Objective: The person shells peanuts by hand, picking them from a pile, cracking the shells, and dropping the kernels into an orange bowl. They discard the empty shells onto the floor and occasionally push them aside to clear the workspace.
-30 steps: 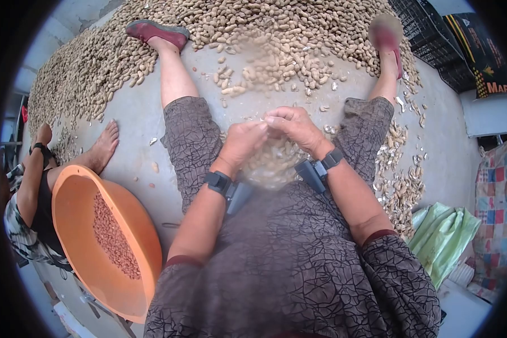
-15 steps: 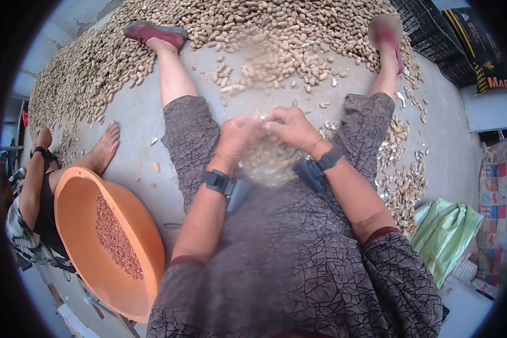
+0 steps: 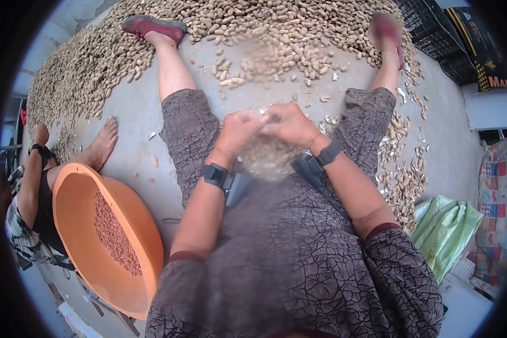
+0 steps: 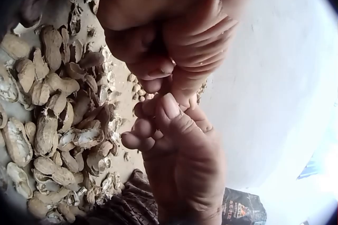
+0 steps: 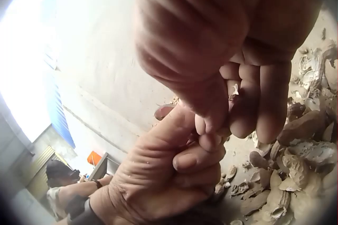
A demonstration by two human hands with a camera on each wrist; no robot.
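1. left hand [image 3: 236, 134] and right hand [image 3: 294, 128] meet in front of the person; fingers of both curled in, thumbs and fingertips together, pinching.
2. in the pinch: a peanut piece [image 3: 262, 111], a pale speck at the fingertips in the head view. mostly hidden by fingers; shell or kernel, cannot tell.
3. right wrist view: a small shell flake [image 5: 235, 90] lies against the right hand's curled fingers.
4. each wrist wears a dark strap, left strap [image 3: 214, 175] and right strap [image 3: 329, 153].
5. below the hands, between the legs: heap of split peanut shells [image 4: 46, 132], some showing white inner faces; blurred in the head view.
6. more broken shells [image 3: 403, 174] scattered along the outer side of the right leg.
7. by the left leg: deep orange basin [image 3: 73, 211], tilted in view, reddish shelled kernels [image 3: 116, 236] inside.
8. past it, another person's bare foot [image 3: 103, 143] on the grey floor.
9. ahead: broad pile of unshelled peanuts [image 3: 104, 67], maroon left shoe [image 3: 155, 27] at its edge.
10. far right: black crate [image 3: 434, 36], green sack [image 3: 448, 234], checked bag [image 3: 497, 203].
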